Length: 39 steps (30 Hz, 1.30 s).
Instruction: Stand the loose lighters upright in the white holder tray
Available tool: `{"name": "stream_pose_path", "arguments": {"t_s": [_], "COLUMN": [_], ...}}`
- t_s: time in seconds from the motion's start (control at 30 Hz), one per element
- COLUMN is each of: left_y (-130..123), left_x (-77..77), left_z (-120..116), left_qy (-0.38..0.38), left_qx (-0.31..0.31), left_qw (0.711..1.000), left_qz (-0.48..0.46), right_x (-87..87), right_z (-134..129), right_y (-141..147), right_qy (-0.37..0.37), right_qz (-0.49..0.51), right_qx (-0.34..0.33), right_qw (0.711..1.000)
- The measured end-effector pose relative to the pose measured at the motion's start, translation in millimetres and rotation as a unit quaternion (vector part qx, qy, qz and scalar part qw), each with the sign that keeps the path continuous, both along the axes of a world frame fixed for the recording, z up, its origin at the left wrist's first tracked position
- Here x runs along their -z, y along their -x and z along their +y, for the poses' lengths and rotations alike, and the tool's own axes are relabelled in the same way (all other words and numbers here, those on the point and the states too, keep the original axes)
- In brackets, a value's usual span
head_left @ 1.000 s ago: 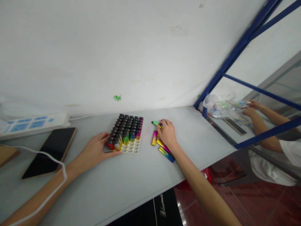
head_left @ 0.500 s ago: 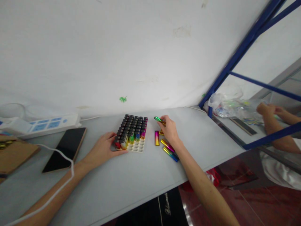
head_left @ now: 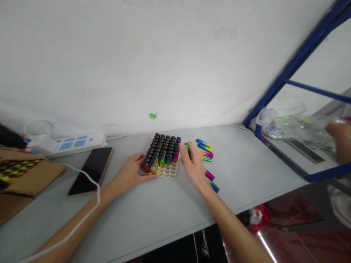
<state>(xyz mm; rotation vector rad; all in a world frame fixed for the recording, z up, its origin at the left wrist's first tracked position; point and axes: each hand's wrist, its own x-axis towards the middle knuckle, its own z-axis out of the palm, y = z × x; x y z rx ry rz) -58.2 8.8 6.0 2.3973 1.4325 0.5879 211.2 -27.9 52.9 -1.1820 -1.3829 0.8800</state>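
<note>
A pale tray [head_left: 171, 173] with round holes holds rows of upright lighters [head_left: 164, 148] with black tops. Coloured bodies show in the front row, and several holes nearest me are bare. My left hand [head_left: 131, 170] is closed round the tray's near left corner, thumb along the front edge and fingers against the lighters. Just right of the tray, my right hand [head_left: 193, 164] pinches a shiny green lighter casing [head_left: 187, 148], mostly hidden by the fingers. Several loose shiny casings [head_left: 205, 149] in blue, yellow, pink and green lie beyond and beside this hand, partly covered by it.
Left of the tray lie a phone [head_left: 91, 170], a white power strip [head_left: 76, 143] and an open cardboard box [head_left: 35, 179]. A white cable [head_left: 87, 208] crosses my left forearm. At right, beyond a blue metal frame [head_left: 274, 89], another person's hand [head_left: 341, 131] is near plastic bags [head_left: 285, 122].
My right hand has moved left towards the tray with the green casing, uncovering more loose casings. My left hand stays on the tray. The view has turned slightly left.
</note>
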Motion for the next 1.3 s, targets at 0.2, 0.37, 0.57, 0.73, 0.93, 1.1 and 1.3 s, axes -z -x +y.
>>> {"name": "stream_pose_path", "arguments": {"t_s": [0.2, 0.37, 0.57, 0.73, 0.93, 1.1, 1.3], "left_y": [-0.7, 1.0, 2.2, 0.1, -1.6, -3.1, -3.7], "left_x": [1.9, 5.3, 9.5, 7.1, 4.1, 3.9, 4.5], "left_z": [-0.9, -0.2, -0.6, -2.2, -3.0, -4.1, -3.9], "left_qy": [-0.002, -0.004, -0.018, -0.025, -0.017, -0.010, -0.011], "left_qx": [-0.003, 0.001, 0.006, 0.009, 0.008, 0.005, 0.004], "left_qw": [1.000, 1.000, 1.000, 1.000, 1.000, 1.000, 1.000], "left_qz": [0.009, 0.002, -0.016, -0.004, 0.012, 0.011, 0.014], "right_x": [12.5, 15.6, 22.7, 25.9, 26.2, 31.4, 16.1], "right_z": [-9.5, -11.1, -16.2, -22.9, -21.9, -14.5, -12.7], "right_y": [25.6, 23.9, 12.5, 3.9, 8.6, 16.0, 24.7], "right_qy": [0.002, 0.017, 0.016, -0.095, -0.109, -0.114, -0.047], "right_qz": [-0.060, -0.085, -0.119, -0.183, -0.248, -0.304, -0.428], "right_qx": [0.033, 0.022, 0.022, 0.018, 0.001, -0.019, -0.072], "right_qw": [0.998, 0.996, 0.993, 0.978, 0.963, 0.946, 0.900]}}
